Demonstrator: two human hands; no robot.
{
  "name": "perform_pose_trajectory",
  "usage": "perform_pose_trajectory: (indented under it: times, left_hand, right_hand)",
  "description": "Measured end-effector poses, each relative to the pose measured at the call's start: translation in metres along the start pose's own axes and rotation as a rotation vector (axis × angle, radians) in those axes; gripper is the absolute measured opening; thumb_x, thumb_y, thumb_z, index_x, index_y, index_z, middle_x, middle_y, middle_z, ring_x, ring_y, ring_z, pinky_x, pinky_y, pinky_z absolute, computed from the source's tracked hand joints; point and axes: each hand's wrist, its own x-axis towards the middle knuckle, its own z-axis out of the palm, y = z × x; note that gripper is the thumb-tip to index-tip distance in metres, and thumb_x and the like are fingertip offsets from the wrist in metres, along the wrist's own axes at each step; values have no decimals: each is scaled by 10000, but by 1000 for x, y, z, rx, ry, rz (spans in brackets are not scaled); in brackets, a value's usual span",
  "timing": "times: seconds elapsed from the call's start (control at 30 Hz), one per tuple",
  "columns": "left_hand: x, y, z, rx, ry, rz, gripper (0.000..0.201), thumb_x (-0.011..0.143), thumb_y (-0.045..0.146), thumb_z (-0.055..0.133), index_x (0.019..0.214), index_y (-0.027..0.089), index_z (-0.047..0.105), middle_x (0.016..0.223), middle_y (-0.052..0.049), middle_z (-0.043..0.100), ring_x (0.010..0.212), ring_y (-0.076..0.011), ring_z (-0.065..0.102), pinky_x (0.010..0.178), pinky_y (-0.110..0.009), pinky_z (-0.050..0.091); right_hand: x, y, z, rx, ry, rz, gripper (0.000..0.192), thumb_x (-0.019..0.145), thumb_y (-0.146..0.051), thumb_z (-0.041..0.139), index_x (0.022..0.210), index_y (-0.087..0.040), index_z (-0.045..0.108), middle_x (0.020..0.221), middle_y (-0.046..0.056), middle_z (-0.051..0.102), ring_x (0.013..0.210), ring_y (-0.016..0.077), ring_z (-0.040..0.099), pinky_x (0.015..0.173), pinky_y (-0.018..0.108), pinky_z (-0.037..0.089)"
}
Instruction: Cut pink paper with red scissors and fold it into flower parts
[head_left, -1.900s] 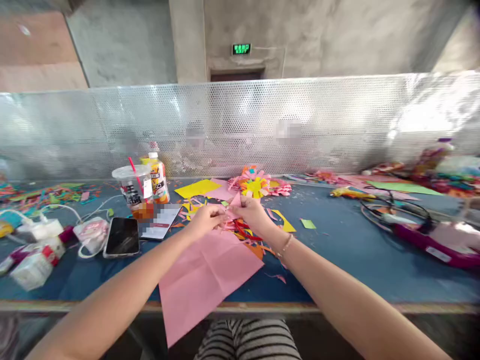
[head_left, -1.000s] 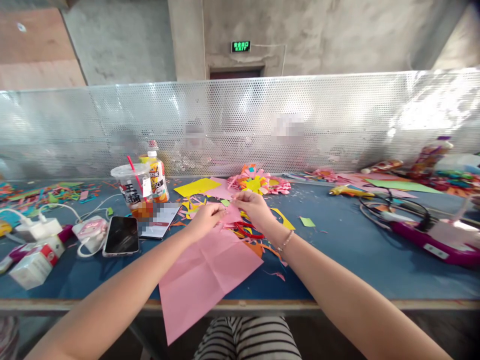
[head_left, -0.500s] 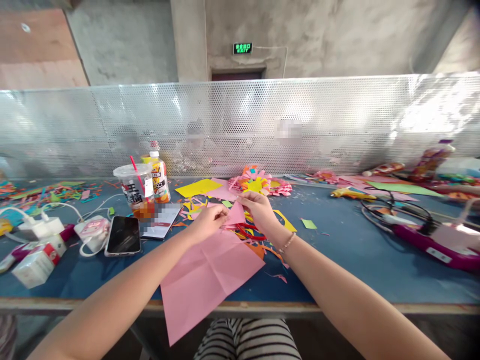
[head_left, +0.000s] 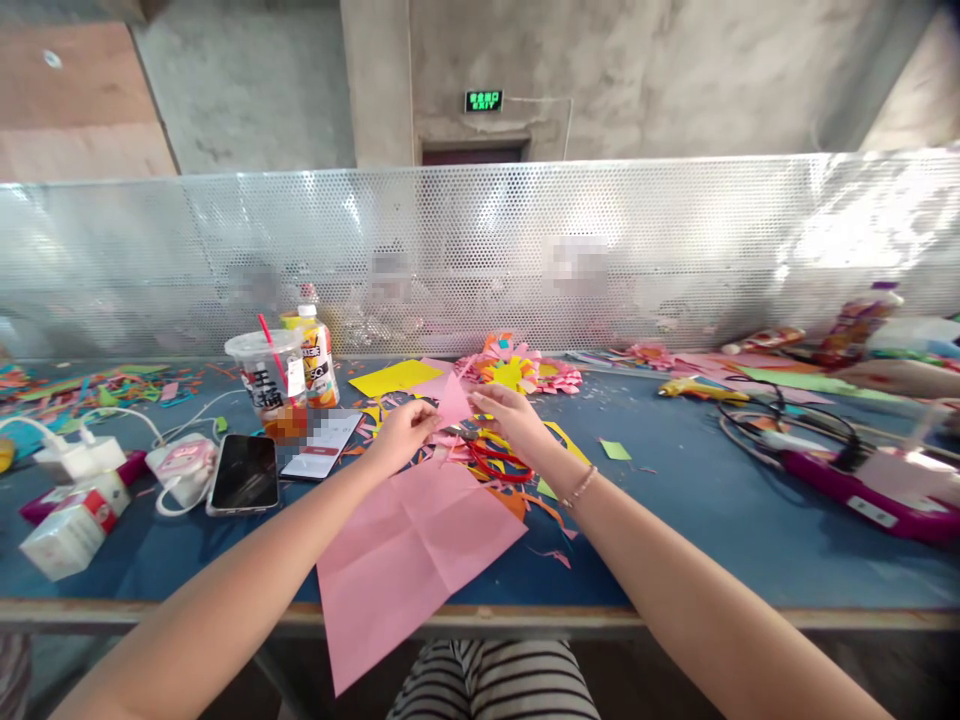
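Between my two hands stands a small folded triangle of pink paper (head_left: 453,402), its point upward. My left hand (head_left: 407,432) pinches its left edge, fingers closed. On the other side my right hand (head_left: 511,415) grips the right edge with the fingertips. A larger pink sheet (head_left: 420,555) with crossed creases lies below, its near corner hanging past the table edge. Red-handled scissors (head_left: 501,462) rest under my hands among paper scraps. Pink and yellow paper flowers (head_left: 517,372) sit just beyond them.
Left of my hands are a plastic cup with a red straw (head_left: 266,385), a drink bottle (head_left: 319,360), a phone (head_left: 244,473) and chargers (head_left: 184,465). A purple power strip (head_left: 862,490) with cables lies at right. A perforated metal screen (head_left: 480,250) stands behind the table (head_left: 675,530).
The small pink paper has been turned so its point now rises between my hands. Both hands have shifted slightly, and more of the scissors shows beneath.
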Motion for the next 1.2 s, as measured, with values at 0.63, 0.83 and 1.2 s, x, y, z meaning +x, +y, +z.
perform_pose_trajectory:
  times: [0.63, 0.83, 1.2]
  left_hand:
    - [1, -1, 2, -87, 83, -9, 206, 710, 347, 506, 690, 142, 523, 609, -1, 517, 567, -104, 477, 538, -214, 392]
    - [0, -2, 4, -208, 34, -88, 245, 672, 381, 550, 671, 138, 518, 590, 6, 528, 532, -103, 503, 532, -230, 428]
    - [1, -2, 2, -149, 176, -96, 216, 649, 353, 569, 683, 140, 560, 580, 7, 538, 541, -100, 480, 521, -216, 374]
  right_hand:
    - [-8, 2, 8, -211, -158, -64, 192, 642, -334, 593, 625, -143, 596, 601, 11, 585, 584, 113, 536, 578, 244, 415]
    - [-5, 5, 7, -337, -149, -159, 241, 657, -365, 567, 558, -150, 525, 498, -36, 473, 469, 70, 417, 475, 214, 337]
    - [-3, 11, 7, -305, -205, -82, 227, 656, -369, 568, 612, -147, 576, 556, -11, 537, 516, 91, 482, 502, 222, 378]
